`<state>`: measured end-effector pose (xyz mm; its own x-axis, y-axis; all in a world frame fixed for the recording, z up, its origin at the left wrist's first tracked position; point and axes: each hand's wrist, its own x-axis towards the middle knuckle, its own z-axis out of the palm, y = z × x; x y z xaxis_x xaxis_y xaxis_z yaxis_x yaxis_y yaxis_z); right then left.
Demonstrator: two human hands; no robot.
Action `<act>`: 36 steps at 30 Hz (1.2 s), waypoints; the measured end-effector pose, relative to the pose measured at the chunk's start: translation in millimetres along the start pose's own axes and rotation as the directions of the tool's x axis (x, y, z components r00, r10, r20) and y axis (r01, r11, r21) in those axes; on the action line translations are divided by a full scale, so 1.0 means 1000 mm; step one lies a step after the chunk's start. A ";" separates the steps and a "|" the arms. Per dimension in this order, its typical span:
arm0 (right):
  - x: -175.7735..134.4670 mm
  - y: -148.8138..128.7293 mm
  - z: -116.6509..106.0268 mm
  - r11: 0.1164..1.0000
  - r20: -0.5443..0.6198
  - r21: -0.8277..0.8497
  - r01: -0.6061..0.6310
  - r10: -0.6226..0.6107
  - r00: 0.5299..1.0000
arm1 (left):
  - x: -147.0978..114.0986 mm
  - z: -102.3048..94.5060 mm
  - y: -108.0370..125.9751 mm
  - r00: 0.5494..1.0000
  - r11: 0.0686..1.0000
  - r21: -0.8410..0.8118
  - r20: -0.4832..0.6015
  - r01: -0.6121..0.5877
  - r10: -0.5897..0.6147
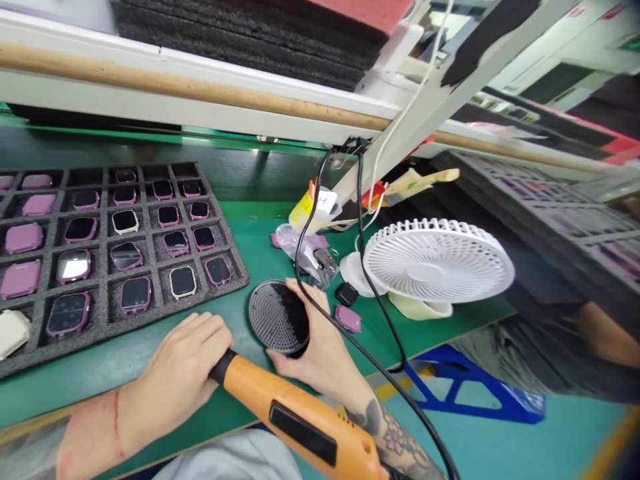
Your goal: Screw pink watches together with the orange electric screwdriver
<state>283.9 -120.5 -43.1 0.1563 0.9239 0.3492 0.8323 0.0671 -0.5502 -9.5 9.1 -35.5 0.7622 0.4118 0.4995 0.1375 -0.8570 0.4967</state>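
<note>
My left hand (pixel 187 363) is closed round the black front end of an orange power tool (pixel 295 417), which has a dark panel on its side. The tool slants down to the right, over my right forearm. My right hand (pixel 320 340) grips the right rim of a round black dish (pixel 275 317) with a studded inside, fingers at the far side and thumb at the near side. To the left lies a dark foam tray (pixel 160 287) of watch-like cases, mostly purple with dark screens. What the tool's tip touches is hidden by my left hand.
A white fan (pixel 435 263) stands at the right. A black cable (pixel 370 360) hangs across my right forearm. Plastic bags (pixel 313 257), a purple case (pixel 348 319) and a small black piece (pixel 347 294) lie behind the dish. A person's arm (pixel 610 333) shows at far right.
</note>
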 end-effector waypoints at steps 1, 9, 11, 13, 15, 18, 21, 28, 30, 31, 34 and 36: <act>-0.001 0.001 0.000 1.000 -0.001 0.007 -0.001 0.001 1.000 | 0.001 -0.001 0.000 1.000 1.000 0.000 0.010 0.004 -0.004; 0.002 0.000 0.002 0.999 0.014 0.028 -0.020 0.020 1.000 | 0.002 -0.005 0.005 0.997 0.999 -0.007 0.056 -0.052 0.052; 0.002 -0.001 0.001 0.999 0.034 0.029 -0.030 0.029 0.999 | 0.003 -0.005 0.006 0.996 0.997 -0.018 0.047 -0.073 0.073; 0.002 -0.001 0.000 0.999 0.053 0.033 -0.036 0.034 0.998 | 0.004 -0.006 0.007 0.995 0.996 -0.021 0.033 -0.088 0.089; 0.003 -0.001 -0.001 0.999 0.069 0.037 -0.039 0.037 0.997 | 0.006 -0.006 0.008 0.994 0.995 -0.013 0.028 -0.102 0.103; 0.004 -0.001 0.001 0.998 0.083 0.051 -0.041 0.036 0.996 | 0.007 -0.007 0.008 0.993 0.993 0.010 0.036 -0.117 0.116; 0.004 -0.002 0.003 0.997 0.076 0.058 -0.052 0.048 0.996 | 0.008 -0.007 0.009 0.992 0.992 0.033 0.045 -0.120 0.118; 0.004 -0.005 0.004 0.995 0.090 0.030 -0.095 0.092 0.992 | 0.008 -0.009 0.012 0.992 0.992 0.048 0.061 -0.117 0.114; 0.003 -0.005 0.003 0.996 0.095 0.022 -0.088 0.086 0.992 | 0.008 -0.009 0.012 0.991 0.992 0.050 0.072 -0.120 0.116; 0.003 -0.005 0.002 0.996 0.095 0.019 -0.083 0.081 0.992 | 0.008 -0.009 0.012 0.990 0.991 0.052 0.077 -0.120 0.116; 0.003 -0.004 0.002 0.997 0.085 0.017 -0.069 0.067 0.994 | 0.007 -0.008 0.012 0.990 0.991 0.064 0.090 -0.119 0.113; 0.003 -0.004 0.002 0.998 0.080 0.022 -0.061 0.059 0.995 | 0.007 -0.008 0.012 0.989 0.990 0.071 0.094 -0.119 0.112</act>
<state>280.5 -117.0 -41.3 0.1621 0.9534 0.2546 0.8096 0.0191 -0.5867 -7.8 4.2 -20.9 0.8290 0.2821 0.4828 0.0906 -0.9198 0.3819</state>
